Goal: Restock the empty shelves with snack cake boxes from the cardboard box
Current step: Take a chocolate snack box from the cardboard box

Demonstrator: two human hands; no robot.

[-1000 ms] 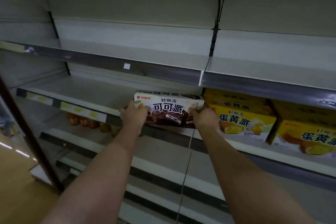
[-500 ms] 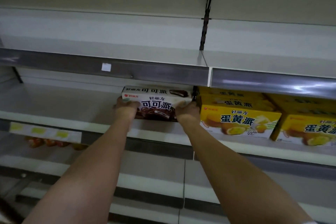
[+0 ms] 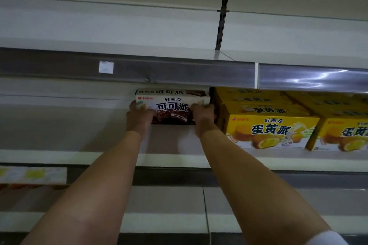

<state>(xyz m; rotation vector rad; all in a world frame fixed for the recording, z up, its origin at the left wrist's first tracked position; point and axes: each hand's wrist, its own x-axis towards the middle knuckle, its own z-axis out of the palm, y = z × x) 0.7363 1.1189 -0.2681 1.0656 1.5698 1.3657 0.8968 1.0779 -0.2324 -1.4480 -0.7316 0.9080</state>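
A white and brown snack cake box (image 3: 172, 103) stands deep on the middle shelf (image 3: 59, 137), right beside the yellow boxes. My left hand (image 3: 139, 117) grips its left end and my right hand (image 3: 203, 118) grips its right end, fingers curled round the corners. The box's lower corners are hidden behind my hands. Yellow snack cake boxes (image 3: 272, 131) fill the shelf to the right, stacked two high. The cardboard box is out of view.
The shelf above (image 3: 139, 71) hangs low over the box, its grey price rail carrying a small white tag (image 3: 106, 67). Left of the box the middle shelf is bare. A yellow label strip (image 3: 33, 174) sits on the rail at lower left.
Both hands have pushed the white and brown box further back on the shelf, next to the yellow boxes. The view has come closer to the shelf.
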